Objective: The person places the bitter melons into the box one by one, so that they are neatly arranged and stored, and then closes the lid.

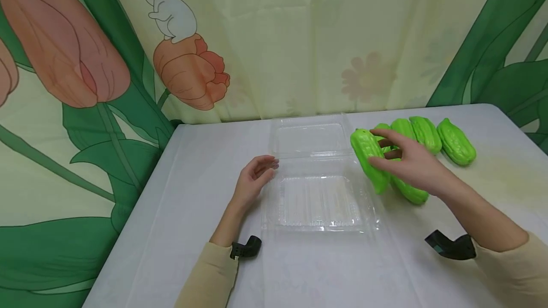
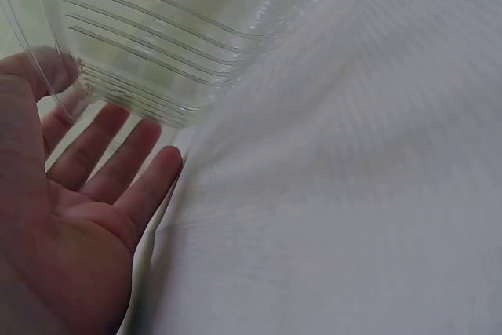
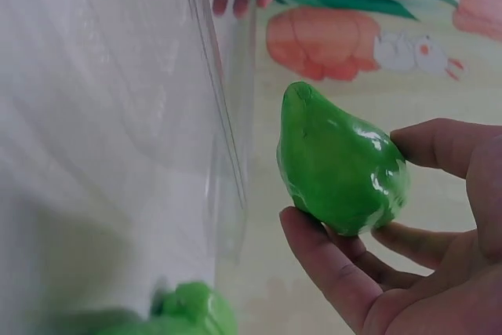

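My right hand (image 1: pixel 413 160) grips a bright green, bumpy toy bitter melon (image 1: pixel 367 156) between thumb and fingers, tilted with its narrow end down. It overlaps the right edge of a clear plastic clamshell box (image 1: pixel 317 230) in the head view. The right wrist view shows the held bitter melon (image 3: pixel 337 162) end-on, above the table. At the box's left side rests my left hand (image 1: pixel 252 179), its fingers loosely bent and the fingertips at the rim. In the left wrist view, the left hand (image 2: pixel 86 194) has its fingers spread beside the ribbed box wall (image 2: pixel 157 45).
Several more toy bitter melons (image 1: pixel 456 141) lie at the right back of the white-covered table (image 1: pixel 205 165), partly behind my right hand. The box's lid (image 1: pixel 312 137) is folded back toward a printed curtain (image 1: pixel 274 61) behind the table.
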### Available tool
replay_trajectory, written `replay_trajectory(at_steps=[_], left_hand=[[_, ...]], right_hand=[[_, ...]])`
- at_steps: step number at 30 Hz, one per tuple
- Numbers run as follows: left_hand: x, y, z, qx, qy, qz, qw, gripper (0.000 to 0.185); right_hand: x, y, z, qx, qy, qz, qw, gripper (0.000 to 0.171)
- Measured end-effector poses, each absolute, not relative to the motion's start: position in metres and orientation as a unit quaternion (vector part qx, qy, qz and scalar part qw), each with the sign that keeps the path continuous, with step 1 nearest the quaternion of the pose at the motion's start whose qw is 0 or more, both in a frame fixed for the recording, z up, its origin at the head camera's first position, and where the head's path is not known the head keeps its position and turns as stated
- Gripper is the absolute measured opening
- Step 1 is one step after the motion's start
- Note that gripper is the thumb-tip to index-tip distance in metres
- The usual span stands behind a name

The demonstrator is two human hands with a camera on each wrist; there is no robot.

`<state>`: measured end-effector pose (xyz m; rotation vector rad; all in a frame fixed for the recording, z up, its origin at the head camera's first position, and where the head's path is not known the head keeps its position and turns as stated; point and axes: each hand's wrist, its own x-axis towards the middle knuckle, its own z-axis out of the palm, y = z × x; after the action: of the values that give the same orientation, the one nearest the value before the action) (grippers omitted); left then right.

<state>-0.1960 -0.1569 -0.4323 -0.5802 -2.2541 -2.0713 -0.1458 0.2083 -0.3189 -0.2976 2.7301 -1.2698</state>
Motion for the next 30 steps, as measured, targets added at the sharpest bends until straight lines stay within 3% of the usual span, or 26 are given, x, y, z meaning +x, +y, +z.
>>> replay_trajectory(at_steps=[15,30], left_hand=[[-0.195,-0.159,-0.433,-0.189,-0.701,-0.688,-0.014,0.036],[-0.195,-0.157,-0.434,-0.174,-0.697,-0.695,-0.022,0.034]], right_hand=[[-0.147,0.136,-0.332,-0.143,0.849,-0.497,0.109,0.069],[-0.149,0.095,-0.343,-0.087,0.82,-0.531,0.193,0.069]])
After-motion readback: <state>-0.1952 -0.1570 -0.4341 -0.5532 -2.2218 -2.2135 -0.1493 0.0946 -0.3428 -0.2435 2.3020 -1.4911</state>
